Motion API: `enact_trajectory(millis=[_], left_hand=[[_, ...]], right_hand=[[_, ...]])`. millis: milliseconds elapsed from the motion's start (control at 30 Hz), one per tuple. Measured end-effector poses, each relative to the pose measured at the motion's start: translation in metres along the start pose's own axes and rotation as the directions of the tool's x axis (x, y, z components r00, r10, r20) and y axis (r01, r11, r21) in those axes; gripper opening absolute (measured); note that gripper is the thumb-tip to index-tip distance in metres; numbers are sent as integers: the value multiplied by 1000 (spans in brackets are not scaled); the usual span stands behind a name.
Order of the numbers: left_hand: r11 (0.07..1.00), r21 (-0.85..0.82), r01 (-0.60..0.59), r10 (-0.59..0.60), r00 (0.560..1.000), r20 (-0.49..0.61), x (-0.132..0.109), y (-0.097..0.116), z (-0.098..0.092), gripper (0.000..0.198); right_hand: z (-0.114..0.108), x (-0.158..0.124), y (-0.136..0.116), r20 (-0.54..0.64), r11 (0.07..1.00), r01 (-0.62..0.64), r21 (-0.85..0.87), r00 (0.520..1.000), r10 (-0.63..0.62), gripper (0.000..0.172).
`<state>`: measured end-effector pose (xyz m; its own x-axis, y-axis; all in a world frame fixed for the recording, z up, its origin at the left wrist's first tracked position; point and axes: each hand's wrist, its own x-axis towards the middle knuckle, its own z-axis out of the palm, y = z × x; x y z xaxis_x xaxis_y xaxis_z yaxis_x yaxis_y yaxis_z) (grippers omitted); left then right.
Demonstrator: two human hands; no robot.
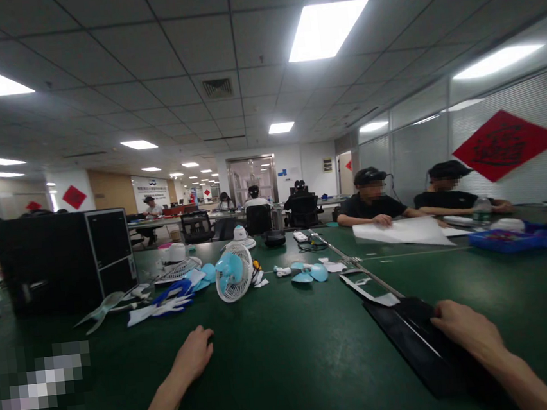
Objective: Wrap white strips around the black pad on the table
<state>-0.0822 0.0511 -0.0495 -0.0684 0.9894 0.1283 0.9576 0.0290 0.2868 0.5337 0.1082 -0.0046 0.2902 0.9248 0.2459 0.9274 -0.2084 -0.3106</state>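
My left hand (194, 354) rests on the green table (288, 358) with its fingers curled under; it seems to hold nothing. My right hand (464, 331) lies on a flat black sheet (412, 336) at the right, fingers pressed onto its upper edge. Beyond my hands stand a small white and blue fan (233, 272), a loose blue fan blade (309, 272) and white and blue gloves (160, 306).
A black computer case (66, 260) stands at the left. Fan parts and grilles (177, 266) lie behind the fan. Two people sit at the far right with a white sheet (404, 231); a blue tray (523, 239) is near them. More people sit at desks farther back.
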Motion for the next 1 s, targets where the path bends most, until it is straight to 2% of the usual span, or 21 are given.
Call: enact_trajectory(millis=[100, 267, 333, 433, 500, 600, 633, 733, 767, 867, 1000], left_hand=[[1000, -10, 2, -2, 1000, 5, -1, 1, -2, 39], [1000, -25, 16, -16, 1000, 10, -3, 5, -5, 38], [999, -28, 21, -21, 1000, 11, -3, 7, -6, 38], [999, -23, 29, -29, 1000, 7, -3, 9, -6, 38], [999, -17, 35, -34, 999, 2, -4, 10, -7, 38], [1000, -9, 30, -30, 999, -15, -5, 13, -7, 39], [1000, -9, 23, -23, 999, -22, -5, 15, -7, 39], [1000, -9, -12, 12, 999, -33, -6, 22, -8, 40], [999, -19, -40, 40, 999, -36, -7, 26, -8, 40], [980, -114, -165, 160, 986, -46, -11, 38, -7, 44], [948, -242, -208, 214, 977, 1, -19, 52, -6, 61]], right_hand=[[-9, -9, 10, -43, 999, -41, -7, 998, 41, 13], [-19, -23, 20, 15, 998, -64, -4, 998, 64, 14], [-22, -30, 12, 84, 999, -9, 33, 996, 6, 10], [-23, -45, -19, 167, 976, 176, 130, 966, -196, 13], [-20, -58, -51, 176, 922, 340, 185, 911, -372, 17], [-9, -77, -109, 179, 836, 500, 228, 822, -540, 22], [-4, -82, -128, 177, 796, 553, 245, 782, -598, 23], [15, -89, -184, 146, 618, 719, 318, 607, -782, 24], [21, -90, -200, 148, 586, 741, 327, 572, -807, 24], [40, -90, -238, 149, 520, 774, 361, 503, -851, 24], [59, -94, -263, 135, 471, 784, 405, 458, -879, 27]])
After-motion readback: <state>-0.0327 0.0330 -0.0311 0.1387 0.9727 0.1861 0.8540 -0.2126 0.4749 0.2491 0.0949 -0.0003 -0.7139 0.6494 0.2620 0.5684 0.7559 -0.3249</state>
